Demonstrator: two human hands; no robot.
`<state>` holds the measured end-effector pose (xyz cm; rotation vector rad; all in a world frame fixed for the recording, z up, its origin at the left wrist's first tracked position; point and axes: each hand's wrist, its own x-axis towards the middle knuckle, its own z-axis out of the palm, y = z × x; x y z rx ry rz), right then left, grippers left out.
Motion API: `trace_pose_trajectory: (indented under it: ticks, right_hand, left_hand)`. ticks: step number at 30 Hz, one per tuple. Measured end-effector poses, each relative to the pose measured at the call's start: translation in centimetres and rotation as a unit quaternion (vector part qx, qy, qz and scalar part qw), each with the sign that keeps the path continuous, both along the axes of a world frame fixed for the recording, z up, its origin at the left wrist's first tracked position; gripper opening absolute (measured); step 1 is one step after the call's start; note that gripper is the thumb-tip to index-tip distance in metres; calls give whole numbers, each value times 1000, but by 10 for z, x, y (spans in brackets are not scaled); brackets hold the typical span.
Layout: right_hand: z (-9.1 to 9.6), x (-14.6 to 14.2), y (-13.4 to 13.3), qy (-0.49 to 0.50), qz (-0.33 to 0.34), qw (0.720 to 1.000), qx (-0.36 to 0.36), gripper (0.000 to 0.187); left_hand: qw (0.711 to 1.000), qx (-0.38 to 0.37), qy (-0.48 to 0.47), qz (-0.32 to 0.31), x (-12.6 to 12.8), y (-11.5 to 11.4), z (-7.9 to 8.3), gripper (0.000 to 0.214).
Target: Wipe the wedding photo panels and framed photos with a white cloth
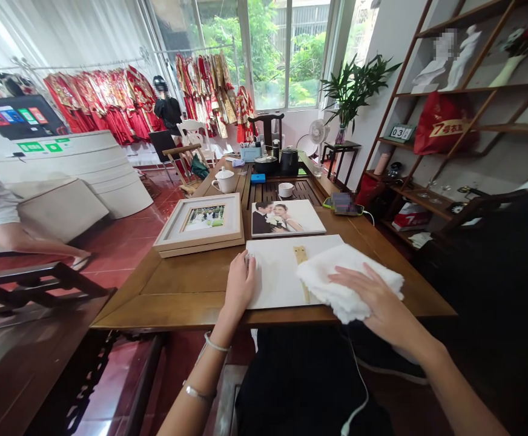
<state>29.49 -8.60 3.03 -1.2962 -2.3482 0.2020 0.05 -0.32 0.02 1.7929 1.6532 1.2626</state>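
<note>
Black clothing (pixel 304 387) fills the near edge at six o'clock, with a white cable (pixel 360 369) trailing over it; clock directions run from the white panel (pixel 273 272), twelve being straight ahead. That panel lies flat on the wooden table (pixel 191 293), close to its near edge, with a tan strip (pixel 300 257) running lengthwise across its face. Over the panel's right side, at three o'clock, spreads a bunched, fluffy white cloth (pixel 321 272), which covers part of the strip. The right hand (pixel 361 290) rests on the cloth with fingers extended and slightly spread. At nine o'clock the left hand (pixel 241 275) is against the panel's left edge, fingers pressed together; whether they pinch the edge, I cannot tell.

Just beyond the panel, at twelve, lies a wedding photo print (pixel 286 225), and at ten a pale wooden picture frame (pixel 200 243) holding another photo. Farther off stand a lidded white teacup (pixel 224 180) at eleven and, around twelve, a small white cup (pixel 286 189) on a slatted tea tray (pixel 264 192), with a black kettle (pixel 289 160) behind it. At one o'clock sits a phone (pixel 346 206). Well beyond the table, red embroidered garments (pixel 209 91) hang at eleven, a leafy potted plant (pixel 357 82) stands between twelve and one, and a red bag (pixel 443 127) rests on shelving between one and two.
</note>
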Motion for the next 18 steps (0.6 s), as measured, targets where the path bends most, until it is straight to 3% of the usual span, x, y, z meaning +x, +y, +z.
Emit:
trace_pose_trajectory:
  ticks: [3, 5, 8, 12, 15, 18]
  right_hand:
    - [-18, 14, 18, -11, -118, 992, 47, 77]
    - [-24, 16, 27, -14, -147, 988, 54, 73]
    - [-27, 13, 32, -15, -141, 989, 49, 70]
    - [-28, 13, 29, -1, -131, 990, 52, 74]
    - [-29, 19, 27, 25, -111, 992, 47, 77]
    - [-29, 25, 25, 59, -95, 993, 41, 75]
  left_hand:
    - [1000, -17, -13, -1, -3, 1, 1, 39]
    - [997, -35, -69, -6, -5, 4, 2, 42]
    - [971, -76, -222, -35, -9, 8, 8, 48]
    - [899, -147, -412, -32, -7, 1, 23, 53]
    - [866, -232, -440, -49, -3, -14, 37, 40]
    - [872, -260, -404, -88, -3, -30, 52, 30]
